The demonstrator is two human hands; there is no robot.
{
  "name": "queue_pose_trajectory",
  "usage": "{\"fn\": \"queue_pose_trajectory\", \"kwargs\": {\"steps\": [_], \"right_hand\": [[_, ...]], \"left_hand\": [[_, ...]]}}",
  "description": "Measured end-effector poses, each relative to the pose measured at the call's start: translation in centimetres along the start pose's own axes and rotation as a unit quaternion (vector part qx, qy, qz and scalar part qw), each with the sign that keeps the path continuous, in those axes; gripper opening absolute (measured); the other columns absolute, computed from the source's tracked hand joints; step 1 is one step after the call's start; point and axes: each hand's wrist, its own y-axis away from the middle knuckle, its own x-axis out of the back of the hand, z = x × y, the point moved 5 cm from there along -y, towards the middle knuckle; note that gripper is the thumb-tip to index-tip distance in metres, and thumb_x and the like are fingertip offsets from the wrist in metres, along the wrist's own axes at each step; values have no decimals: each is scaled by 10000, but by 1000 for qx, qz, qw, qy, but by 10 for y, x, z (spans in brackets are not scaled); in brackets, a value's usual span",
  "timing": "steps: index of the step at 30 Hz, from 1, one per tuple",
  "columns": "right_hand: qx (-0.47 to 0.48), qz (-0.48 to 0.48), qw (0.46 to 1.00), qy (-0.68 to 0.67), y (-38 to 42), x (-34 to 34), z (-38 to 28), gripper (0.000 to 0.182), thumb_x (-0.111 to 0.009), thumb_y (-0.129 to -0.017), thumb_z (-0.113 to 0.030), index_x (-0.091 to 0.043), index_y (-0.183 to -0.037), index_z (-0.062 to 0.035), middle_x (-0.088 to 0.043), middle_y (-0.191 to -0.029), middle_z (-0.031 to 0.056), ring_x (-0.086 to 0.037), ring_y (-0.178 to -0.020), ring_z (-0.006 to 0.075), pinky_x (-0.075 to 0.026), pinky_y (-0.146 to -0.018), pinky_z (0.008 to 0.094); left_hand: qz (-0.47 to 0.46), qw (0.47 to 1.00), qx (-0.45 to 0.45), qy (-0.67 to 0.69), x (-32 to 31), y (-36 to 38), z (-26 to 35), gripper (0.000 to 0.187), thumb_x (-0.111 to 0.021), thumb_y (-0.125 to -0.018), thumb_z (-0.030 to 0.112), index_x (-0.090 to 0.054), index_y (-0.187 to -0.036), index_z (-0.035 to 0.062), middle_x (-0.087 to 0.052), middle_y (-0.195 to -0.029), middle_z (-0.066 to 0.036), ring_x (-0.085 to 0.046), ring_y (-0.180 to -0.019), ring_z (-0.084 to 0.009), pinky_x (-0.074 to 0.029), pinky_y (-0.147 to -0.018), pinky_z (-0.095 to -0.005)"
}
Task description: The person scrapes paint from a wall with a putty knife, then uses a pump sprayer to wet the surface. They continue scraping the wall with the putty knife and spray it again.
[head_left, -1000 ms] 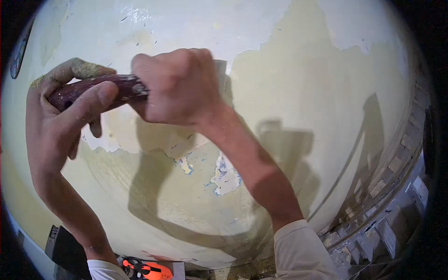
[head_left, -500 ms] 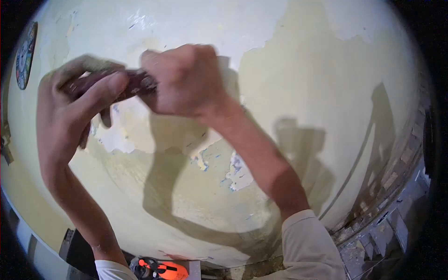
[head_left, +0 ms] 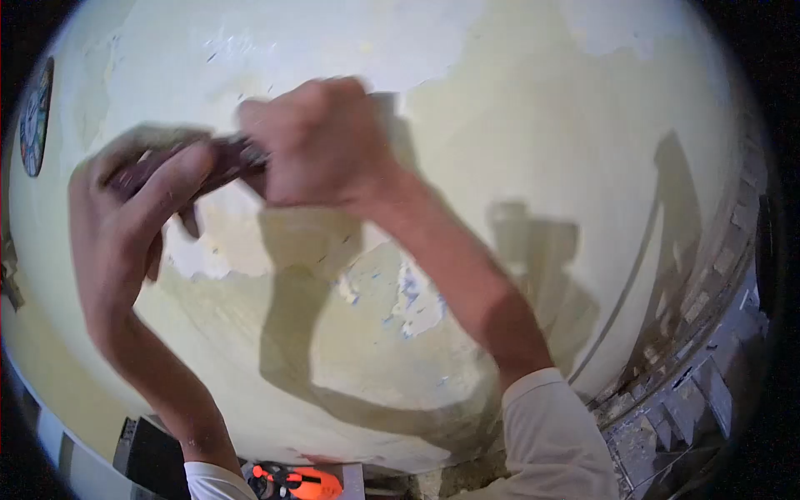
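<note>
A dark maroon, bar-shaped object (head_left: 223,162) with a worn, grey-flecked end lies across both hands in front of the wall. My left hand (head_left: 117,212) is wrapped around its left part, thumb along the near side. My right hand (head_left: 321,150) is closed in a fist at its right end, hiding that end. Behind the hands is a pale yellow wall (head_left: 475,358), with peeling paint and whitish bare patches. Motion blurs the hands slightly, and the object's exact kind cannot be made out.
A round wall clock (head_left: 36,117) hangs at the far left. Below stand an orange and black item (head_left: 304,482) and a dark box (head_left: 154,458). Broken tiles or rubble (head_left: 679,417) lie along the wall's foot at lower right. Arm shadows fall across the wall.
Both hands still grip the maroon object. My right hand has shifted slightly left in view. The clock appears lower and further left, so the view has tilted a little.
</note>
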Motion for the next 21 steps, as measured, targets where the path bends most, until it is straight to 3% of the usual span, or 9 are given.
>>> {"fn": "queue_pose_trajectory", "kwargs": {"steps": [4, 11, 13, 15, 16, 17, 19, 20, 21], "right_hand": [[-7, -24, 1000, 11, 1, 0, 4, 223, -594, -594, -227, -439, -508, -92, -452, -407, 96, -511, -397, 282, -416, -399, 372], [-28, 2, 1000, 8, -5, 2, 5, 138, -568, -580, -207, -548, -524, -82, -514, -444, 154, -576, -443, 298, -479, -460, 388], [-35, 22, 999, 24, -5, 5, 3, 137, -570, -579, -211, -561, -533, -81, -521, -453, 161, -583, -457, 302, -483, -476, 399], [-39, 21, 998, 50, -11, -3, 8, 144, -569, -584, -217, -571, -544, -79, -531, -468, 167, -586, -466, 305, -485, -489, 408], [-44, 23, 997, 65, -15, -6, 12, 157, -570, -589, -227, -570, -545, -76, -536, -476, 167, -586, -469, 308, -485, -490, 408], [-47, 22, 996, 77, -17, -8, 14, 171, -572, -595, -238, -569, -545, -74, -542, -485, 168, -587, -473, 310, -485, -491, 408], [-48, 17, 994, 94, -24, -7, 14, 172, -567, -603, -239, -575, -551, -76, -553, -501, 160, -594, -488, 304, -490, -501, 403], [-51, 32, 994, 96, -24, -6, 14, 165, -565, -604, -236, -583, -558, -78, -555, -502, 155, -597, -495, 301, -491, -501, 403], [-57, 46, 993, 97, -24, -5, 15, 160, -562, -604, -234, -590, -566, -81, -558, -504, 150, -601, -501, 298, -493, -501, 403]], "left_hand": [[41, 999, 12, 25, -5, 4, -7, 323, -647, -722, 271, -615, -871, -14, -582, -598, -55, -460, -389, -49, -252, -290, -163], [1, 999, -34, -8, 2, -17, -10, 281, -651, -722, 286, -630, -831, 27, -537, -531, -22, -420, -365, -27, -195, -289, -154], [-5, 998, -27, -51, 5, -15, -4, 319, -633, -731, 353, -635, -829, 49, -531, -527, -4, -437, -393, -30, -267, -336, -166], [44, 987, -9, -151, 12, -27, -3, 389, -594, -745, 430, -640, -846, 57, -553, -583, -10, -510, -515, -64, -375, -480, -203], [120, 981, -76, -130, 15, -29, -8, 452, -565, -753, 479, -631, -921, 64, -603, -734, -51, -564, -722, -107, -412, -666, -243], [165, 977, -126, -51, 19, -34, -17, 478, -547, -774, 468, -604, -997, 49, -611, -888, -91, -559, -866, -141, -422, -731, -260], [100, 932, -211, 276, 9, -43, -26, 447, -368, -896, 297, -395, -1230, 1, -445, -1204, -222, -481, -1088, -245, -386, -914, -350], [138, 936, -313, 80, 2, -40, -25, 480, -328, -902, 243, -262, -1301, -17, -341, -1281, -257, -412, -1158, -304, -361, -950, -407], [219, 867, -220, 389, -13, -42, -9, 324, -358, -882, 231, -497, -1088, 22, -555, -1008, -183, -558, -916, -227, -443, -800, -344]]}}
